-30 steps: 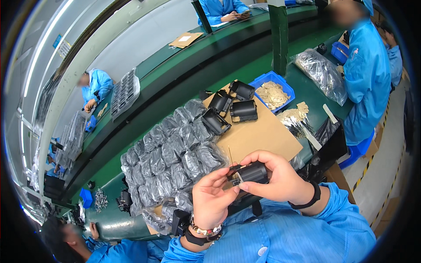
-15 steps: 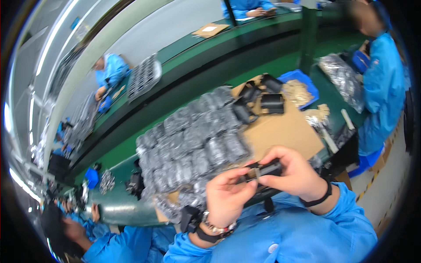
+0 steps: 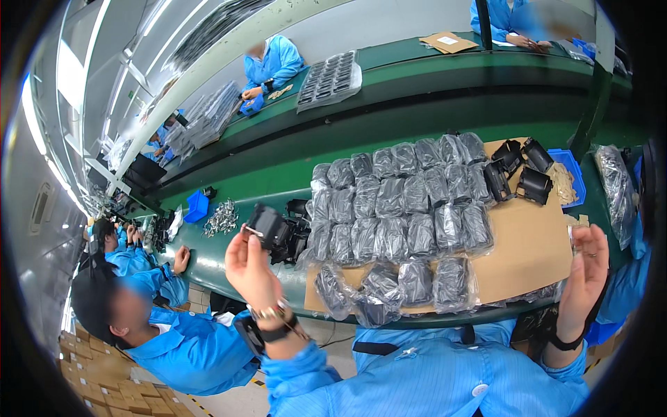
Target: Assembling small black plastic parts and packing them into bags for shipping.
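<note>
While my left hand (image 3: 253,271) lifts a black plastic housing (image 3: 267,226) above the green bench (image 3: 208,243), its thumb and fingers are clamped on the lower edge of that part. More black housings (image 3: 296,247) sit on the bench just beyond it, partly hidden behind the piece I grip. My right hand (image 3: 587,274) is well apart from the left, raised at the right edge of the brown cardboard sheet (image 3: 535,240), its fingers loosely curled; I cannot tell whether they close on anything small. Some tan pieces show close to my fingertips there.

Between my two hands, black items wrapped in clear bags (image 3: 389,198) stand in rows, mostly on the cardboard, with a shorter row nearer to me. At the far right corner of the sheet lie four loose black shells (image 3: 535,186), unwrapped, and just beside them a blue bin (image 3: 574,167) holds flat tan pieces (image 3: 559,184). Further right is a bulky clear plastic bag (image 3: 615,194).

To my left, a heap of small metallic parts (image 3: 222,217) lies near a small blue box (image 3: 196,206). A co-worker's hand (image 3: 181,258) rests at the bench edge closer to me.
</note>
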The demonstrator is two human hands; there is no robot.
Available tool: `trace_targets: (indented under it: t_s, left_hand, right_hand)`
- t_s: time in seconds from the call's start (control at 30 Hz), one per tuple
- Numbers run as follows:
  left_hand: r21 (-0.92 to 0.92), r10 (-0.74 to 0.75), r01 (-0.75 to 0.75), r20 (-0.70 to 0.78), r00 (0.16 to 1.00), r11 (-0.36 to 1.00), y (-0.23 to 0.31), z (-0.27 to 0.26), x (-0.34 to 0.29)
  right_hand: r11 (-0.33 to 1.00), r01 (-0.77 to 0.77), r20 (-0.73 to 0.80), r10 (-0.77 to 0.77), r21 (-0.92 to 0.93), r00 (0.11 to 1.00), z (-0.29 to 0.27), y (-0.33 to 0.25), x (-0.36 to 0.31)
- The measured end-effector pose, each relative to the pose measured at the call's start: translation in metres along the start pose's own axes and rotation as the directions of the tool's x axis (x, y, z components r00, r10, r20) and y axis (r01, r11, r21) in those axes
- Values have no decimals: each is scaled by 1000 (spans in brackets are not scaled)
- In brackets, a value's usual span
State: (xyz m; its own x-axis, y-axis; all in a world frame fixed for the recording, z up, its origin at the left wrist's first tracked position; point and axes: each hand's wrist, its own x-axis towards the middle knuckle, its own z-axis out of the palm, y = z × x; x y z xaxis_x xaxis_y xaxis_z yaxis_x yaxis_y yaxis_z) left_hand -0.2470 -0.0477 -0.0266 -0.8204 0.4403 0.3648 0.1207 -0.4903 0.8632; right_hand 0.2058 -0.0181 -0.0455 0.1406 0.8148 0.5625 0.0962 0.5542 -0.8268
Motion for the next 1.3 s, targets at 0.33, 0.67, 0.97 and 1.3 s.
trace_targets:
  t_s: [0.33,0.67,0.97,1.3]
  left_hand:
    - [400,-49,-122,391,919,908,-122,-61,62]
    - [631,86,-175,170,982,756,-7,-43,39]
    - [-150,158,-52,874,459,987,57,87,-105]
    - [16,-14,-52,999,45,999,73,178,-165]
  right_hand:
    - [997,-65,-187,54,-50,981,-42,22,6]
    - [719,-226,-281,45,-657,959,-122,67,24]
    - [407,-244,-41,447,-880,893,-171,145,47]
    - [541,-494,18,686,-681,728,-197,142,60]
